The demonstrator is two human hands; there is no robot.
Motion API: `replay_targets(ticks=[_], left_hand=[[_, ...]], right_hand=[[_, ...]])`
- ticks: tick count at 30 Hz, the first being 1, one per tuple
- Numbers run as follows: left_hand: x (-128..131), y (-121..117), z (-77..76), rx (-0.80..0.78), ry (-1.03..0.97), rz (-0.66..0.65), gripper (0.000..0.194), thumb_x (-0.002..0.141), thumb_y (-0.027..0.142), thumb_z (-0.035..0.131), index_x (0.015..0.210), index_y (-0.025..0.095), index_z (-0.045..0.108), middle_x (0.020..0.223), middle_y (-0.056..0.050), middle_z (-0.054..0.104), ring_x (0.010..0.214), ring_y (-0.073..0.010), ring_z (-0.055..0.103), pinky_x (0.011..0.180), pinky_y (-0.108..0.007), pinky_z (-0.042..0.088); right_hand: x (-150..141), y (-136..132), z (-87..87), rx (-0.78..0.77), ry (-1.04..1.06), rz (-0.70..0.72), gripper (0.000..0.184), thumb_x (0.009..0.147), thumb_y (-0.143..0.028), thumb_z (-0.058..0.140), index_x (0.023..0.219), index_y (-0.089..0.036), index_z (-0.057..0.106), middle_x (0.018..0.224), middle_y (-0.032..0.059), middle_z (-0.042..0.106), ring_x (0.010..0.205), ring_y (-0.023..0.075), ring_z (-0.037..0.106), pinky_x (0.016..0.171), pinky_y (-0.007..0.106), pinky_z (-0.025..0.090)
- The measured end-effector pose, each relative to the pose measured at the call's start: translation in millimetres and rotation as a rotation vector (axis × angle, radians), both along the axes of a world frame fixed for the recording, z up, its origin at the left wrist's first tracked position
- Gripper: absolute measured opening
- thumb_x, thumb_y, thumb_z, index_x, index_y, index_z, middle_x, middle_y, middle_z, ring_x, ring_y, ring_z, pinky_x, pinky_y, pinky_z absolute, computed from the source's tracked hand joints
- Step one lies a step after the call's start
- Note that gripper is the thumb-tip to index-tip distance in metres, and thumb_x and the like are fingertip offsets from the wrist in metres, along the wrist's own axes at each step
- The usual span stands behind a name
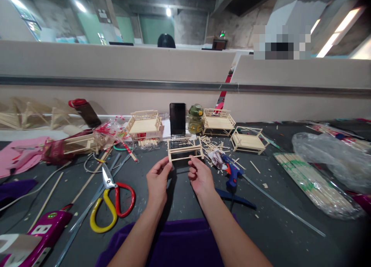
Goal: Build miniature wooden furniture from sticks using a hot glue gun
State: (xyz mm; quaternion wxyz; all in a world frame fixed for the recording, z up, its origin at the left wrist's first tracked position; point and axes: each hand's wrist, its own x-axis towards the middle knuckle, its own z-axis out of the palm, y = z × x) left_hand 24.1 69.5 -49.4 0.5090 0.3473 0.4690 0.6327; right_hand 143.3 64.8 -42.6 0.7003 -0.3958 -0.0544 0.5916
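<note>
A small frame of wooden sticks is held in front of me, just before an upright phone. My left hand pinches its near left leg between thumb and fingers. The fingers of my right hand are closed at the low front stick of the same frame, and the rest of that hand is curled. Small cut sticks lie scattered right behind my right hand. A blue glue gun rests to the right of it. Scissors with one red and one yellow handle lie left of my left hand.
Finished-looking stick models, one bench-like, another and a smaller one, stand along the back. Between them are the phone and a green-lidded bottle. Bagged sticks lie right; a purple device lies left.
</note>
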Motion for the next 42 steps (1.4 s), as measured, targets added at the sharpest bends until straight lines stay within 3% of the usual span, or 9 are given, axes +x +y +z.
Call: replay_targets(ticks=[42], left_hand=[[1.3, -0.2, 1.2, -0.015, -0.027, -0.018, 0.040, 0.063, 0.028, 0.078, 0.099, 0.013, 0.072, 0.087, -0.005, 0.071, 0.068, -0.0112, 0.057, 0.070, -0.025, 0.044]], right_hand=[[-0.1, -0.6, 0.8, 0.006, 0.022, -0.015, 0.022, 0.057, -0.019, 0.078, 0.075, -0.013, 0.067, 0.054, -0.0031, 0.058, 0.038, 0.0004, 0.035, 0.033, 0.011, 0.023]])
